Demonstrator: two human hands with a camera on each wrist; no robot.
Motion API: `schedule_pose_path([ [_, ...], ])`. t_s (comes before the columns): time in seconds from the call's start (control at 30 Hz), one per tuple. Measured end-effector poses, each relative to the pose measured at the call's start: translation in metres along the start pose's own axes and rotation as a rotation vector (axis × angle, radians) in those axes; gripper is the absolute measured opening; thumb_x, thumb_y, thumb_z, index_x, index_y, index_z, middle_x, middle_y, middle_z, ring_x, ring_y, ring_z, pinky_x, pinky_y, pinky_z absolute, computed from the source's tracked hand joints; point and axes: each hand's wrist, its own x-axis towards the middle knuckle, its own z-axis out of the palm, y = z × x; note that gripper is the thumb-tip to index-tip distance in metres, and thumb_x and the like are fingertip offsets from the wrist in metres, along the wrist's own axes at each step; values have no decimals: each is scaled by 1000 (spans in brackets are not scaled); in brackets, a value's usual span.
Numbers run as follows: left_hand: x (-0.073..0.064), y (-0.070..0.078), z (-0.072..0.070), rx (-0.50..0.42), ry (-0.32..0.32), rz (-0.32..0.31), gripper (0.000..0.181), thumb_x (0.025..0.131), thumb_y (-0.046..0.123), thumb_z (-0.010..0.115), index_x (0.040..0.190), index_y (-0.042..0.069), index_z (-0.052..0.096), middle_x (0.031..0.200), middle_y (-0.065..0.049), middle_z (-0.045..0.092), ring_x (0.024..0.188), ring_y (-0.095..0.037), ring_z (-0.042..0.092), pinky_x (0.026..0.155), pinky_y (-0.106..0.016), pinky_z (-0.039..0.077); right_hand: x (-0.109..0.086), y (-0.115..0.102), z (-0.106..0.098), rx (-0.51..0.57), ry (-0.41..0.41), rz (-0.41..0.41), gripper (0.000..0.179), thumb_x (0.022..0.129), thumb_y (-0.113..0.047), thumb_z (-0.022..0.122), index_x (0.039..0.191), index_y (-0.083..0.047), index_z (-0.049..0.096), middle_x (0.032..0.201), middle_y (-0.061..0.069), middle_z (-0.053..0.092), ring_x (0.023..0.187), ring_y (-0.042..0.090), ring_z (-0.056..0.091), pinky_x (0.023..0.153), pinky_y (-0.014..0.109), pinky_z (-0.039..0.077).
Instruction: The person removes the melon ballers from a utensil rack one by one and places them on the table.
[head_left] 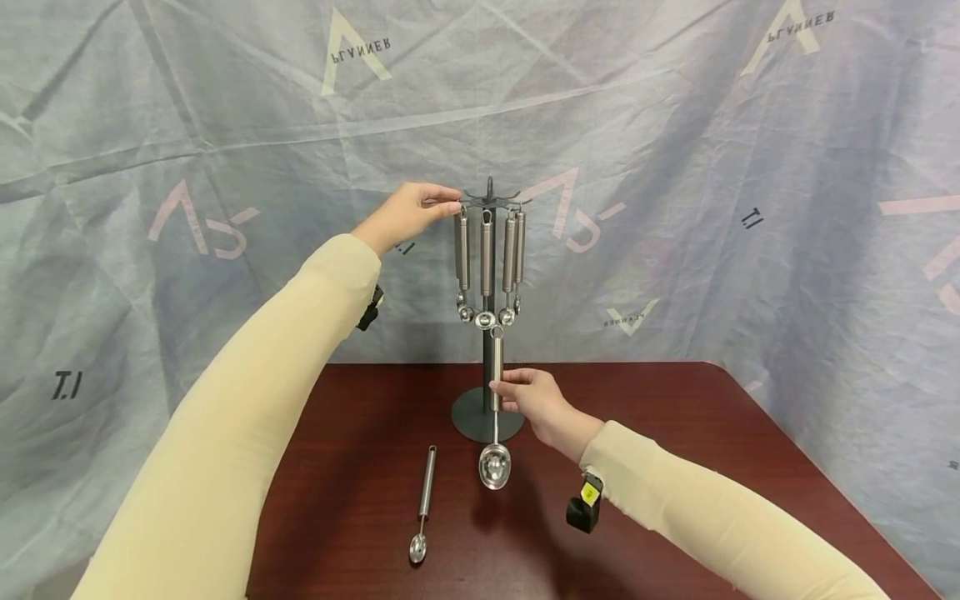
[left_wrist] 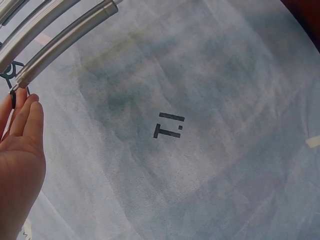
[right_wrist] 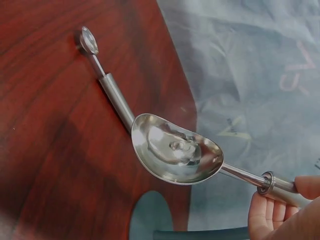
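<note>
Spoon Gripped in Right Hand, Left Hand at Rack

Head view: The backdrop (head_left: 675,283) reads "PLANNER" in inverted print and "T.I" in black. Large pink characters are broken by folds and cannot be read with certainty. The yellow label (head_left: 590,494) on the right wrist's black unit (head_left: 581,517) is too small to read. The right hand (head_left: 546,407) is clamped on the handle of the large spoon (head_left: 497,405), which points bowl-down in front of the rack (head_left: 487,358). Its loop is near the bowls of the hanging spoons (head_left: 487,254); contact cannot be determined. The hanging spoons partly overlap. The left hand (head_left: 408,212) is at the rack's upper left. The small spoon (head_left: 427,492) lies on the table (head_left: 615,387), left of the rack base.

Left wrist view: "T.I" is legible, rotated, on the backdrop. Lettering at the lower left edge is cut off. The left hand's thumb and fingers are together, pinching a dark hook (left_wrist: 13,99) of the rack. The metal handles above are cropped by the frame.

Right wrist view: The large spoon's bowl covers the upper end of the small spoon. Thumb and fingers pinch the large spoon's handle, hiding part of it; its far end is out of frame.
</note>
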Motion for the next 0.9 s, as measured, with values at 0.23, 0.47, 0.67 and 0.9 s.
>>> schedule_pose_path([
  [0.23,1,-1,3,-30,14,3,49,100,34,53,144,13,48,148,-6,46,137,-21,44,114,-39,36,-3,10,8,7,-7,22,29,93,-6,64,118,7,59,104,13,61,83,18,61,82,32,57],
  [0.47,4,-5,5,-58,26,11,49,99,36,55,143,14,49,148,-5,47,139,-21,41,115,-39,35,-9,18,15,15,-35,32,22,91,-4,65,109,8,60,92,8,59,76,17,59,76,31,58],
  [0.67,5,-6,5,-67,35,5,50,99,36,56,143,14,49,149,-5,46,140,-21,40,116,-38,34,-11,31,21,21,-51,33,19,89,-3,67,103,7,60,86,8,62,68,14,62,75,34,59],
  [0.9,5,-8,7,-79,52,14,50,98,36,57,142,13,50,150,-4,45,137,-19,44,114,-36,37,-17,46,28,29,-82,62,22,88,-3,68,105,8,60,84,7,60,70,16,59,74,35,60],
])
